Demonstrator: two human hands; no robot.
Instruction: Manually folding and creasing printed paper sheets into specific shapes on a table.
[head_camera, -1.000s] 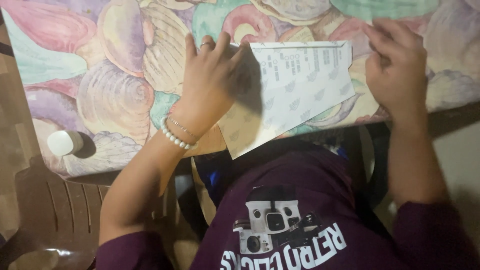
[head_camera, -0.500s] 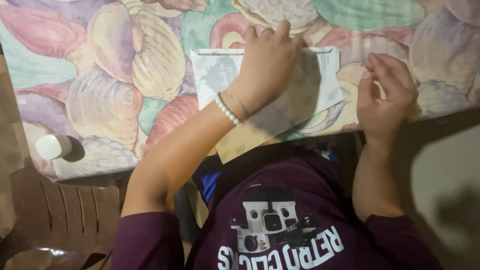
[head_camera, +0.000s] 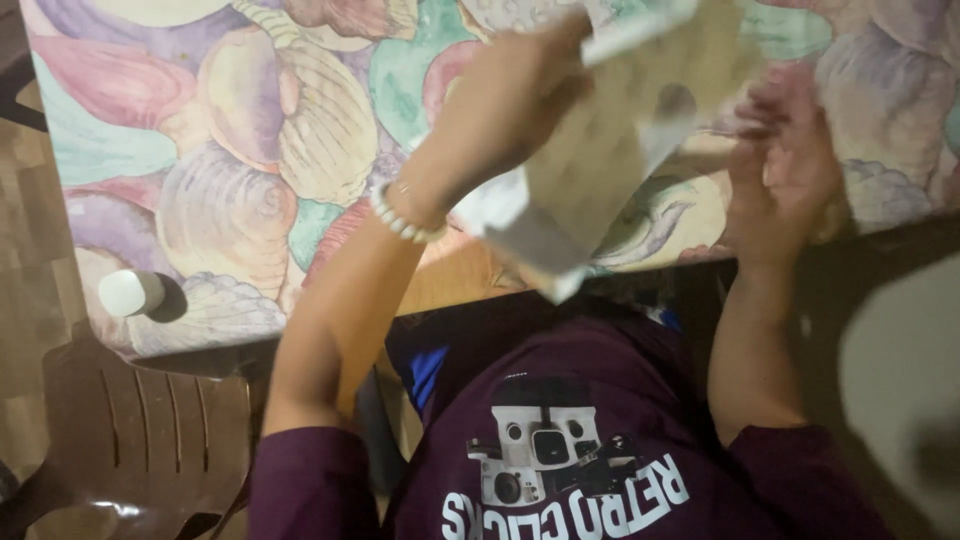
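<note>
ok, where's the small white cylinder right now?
Head view, far left: the white cylinder lies on the shell-patterned tablecloth near the table's front edge, above the brown plastic chair.

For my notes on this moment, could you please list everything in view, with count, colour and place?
paper sheet: one, white and tan, blurred, lifted above the table, in the left hand's grip
tablecloth: one, pastel seashell print, covering the table
small round object: one, white, table's near-left corner
chair: one, brown plastic, lower left
bracelet: one, white beads, left wrist
shirt: one, maroon with a printed picture
left hand: gripping the sheet
right hand: beside the sheet; contact unclear
</note>
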